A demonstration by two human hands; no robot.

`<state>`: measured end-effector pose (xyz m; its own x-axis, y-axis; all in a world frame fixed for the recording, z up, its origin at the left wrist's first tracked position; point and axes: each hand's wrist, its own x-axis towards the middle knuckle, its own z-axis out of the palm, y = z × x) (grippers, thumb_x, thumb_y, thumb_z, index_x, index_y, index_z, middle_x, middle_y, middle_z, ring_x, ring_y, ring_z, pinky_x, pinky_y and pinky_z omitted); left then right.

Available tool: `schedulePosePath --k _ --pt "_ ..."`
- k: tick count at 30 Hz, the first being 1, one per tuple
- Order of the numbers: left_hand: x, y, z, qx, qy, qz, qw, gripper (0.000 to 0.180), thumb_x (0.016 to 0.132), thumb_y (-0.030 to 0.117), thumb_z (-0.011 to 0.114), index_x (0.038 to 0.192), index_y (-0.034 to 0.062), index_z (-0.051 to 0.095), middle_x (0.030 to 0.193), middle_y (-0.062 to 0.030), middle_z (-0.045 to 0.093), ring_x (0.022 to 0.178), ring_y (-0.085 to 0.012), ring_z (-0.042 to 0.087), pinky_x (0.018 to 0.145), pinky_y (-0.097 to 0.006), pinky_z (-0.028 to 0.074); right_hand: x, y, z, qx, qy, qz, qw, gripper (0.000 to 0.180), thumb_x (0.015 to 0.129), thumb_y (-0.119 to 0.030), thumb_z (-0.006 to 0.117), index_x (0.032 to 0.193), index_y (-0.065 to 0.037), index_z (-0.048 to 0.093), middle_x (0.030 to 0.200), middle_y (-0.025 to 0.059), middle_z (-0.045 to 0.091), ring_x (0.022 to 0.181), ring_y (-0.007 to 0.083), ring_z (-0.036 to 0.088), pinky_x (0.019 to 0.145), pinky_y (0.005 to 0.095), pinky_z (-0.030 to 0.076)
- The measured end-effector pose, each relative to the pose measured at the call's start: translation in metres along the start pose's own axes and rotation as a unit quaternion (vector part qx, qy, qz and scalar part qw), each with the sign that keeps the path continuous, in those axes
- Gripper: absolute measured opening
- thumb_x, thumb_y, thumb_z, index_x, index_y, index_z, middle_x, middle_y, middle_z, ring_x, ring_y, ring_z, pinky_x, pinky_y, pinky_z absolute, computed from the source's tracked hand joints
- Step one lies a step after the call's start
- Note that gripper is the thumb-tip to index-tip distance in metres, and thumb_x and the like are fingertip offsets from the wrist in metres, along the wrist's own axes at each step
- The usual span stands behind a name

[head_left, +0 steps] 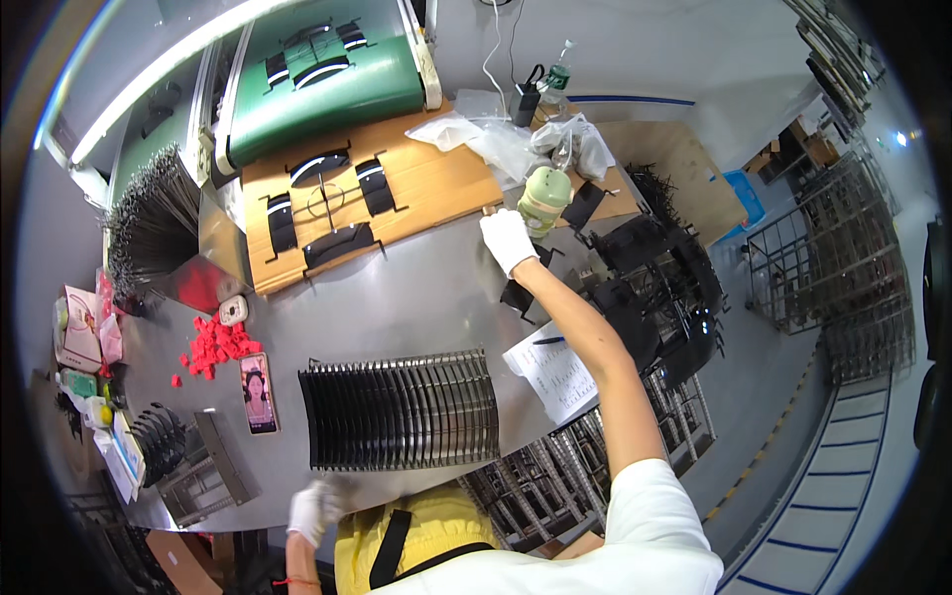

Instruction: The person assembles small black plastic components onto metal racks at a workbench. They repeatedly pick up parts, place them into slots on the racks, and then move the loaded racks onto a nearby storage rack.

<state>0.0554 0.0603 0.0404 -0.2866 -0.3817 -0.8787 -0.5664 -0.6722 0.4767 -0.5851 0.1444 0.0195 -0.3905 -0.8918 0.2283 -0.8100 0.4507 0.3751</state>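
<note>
My right hand, in a white glove, reaches across the metal table beside a pale green cup. Its fingers look pressed together, with a small tan spot at their tips; what they hold, if anything, I cannot make out. Near the table's front edge, my left hand, also gloved in white, is smeared by motion, so its fingers cannot be read. Between both hands lies a row of curved black metal strips. Black parts rest under my right forearm.
Cardboard at the back bears black curved pieces on a wire frame. Behind it is a green conveyor belt. Red pieces and a phone lie left; a written sheet and stacked black parts stand right.
</note>
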Motion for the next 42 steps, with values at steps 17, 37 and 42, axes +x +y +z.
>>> schedulePosePath --k 17,37,42 --pt "-0.033 0.150 0.187 -0.487 -0.106 0.071 0.864 0.016 0.098 0.026 0.061 0.099 0.0103 0.061 0.077 0.0007 0.060 0.068 -0.0136 0.060 0.061 -0.029 0.050 -0.157 -0.112 -0.364 0.550 -0.038 0.009 0.834 0.006 0.084 -0.003 0.071 0.091 -0.004 0.070 0.082 0.0101 0.069 0.071 0.0164 0.068 0.057 0.0314 0.049" --pt "-0.073 0.177 0.117 0.337 0.064 0.675 0.653 0.029 0.100 0.021 0.052 0.098 -0.0042 0.066 0.072 -0.0157 0.064 0.061 -0.0241 0.059 0.060 -0.036 0.047 -0.128 -0.223 -0.372 0.276 0.146 0.045 0.949 0.028 0.087 -0.026 0.063 0.108 -0.008 0.062 0.100 0.0093 0.064 0.097 0.0261 0.063 0.099 0.0479 0.043" --pt "-0.168 0.215 0.070 0.315 -0.129 0.329 0.881 0.041 0.093 0.038 0.065 0.086 -0.0015 0.072 0.066 -0.0002 0.064 0.060 -0.0092 0.056 0.056 -0.027 0.044 -0.145 -0.120 -0.438 0.385 0.340 0.108 0.851 0.052 0.090 -0.052 0.059 0.118 -0.009 0.064 0.111 0.0147 0.064 0.101 0.0303 0.062 0.096 0.0443 0.046"
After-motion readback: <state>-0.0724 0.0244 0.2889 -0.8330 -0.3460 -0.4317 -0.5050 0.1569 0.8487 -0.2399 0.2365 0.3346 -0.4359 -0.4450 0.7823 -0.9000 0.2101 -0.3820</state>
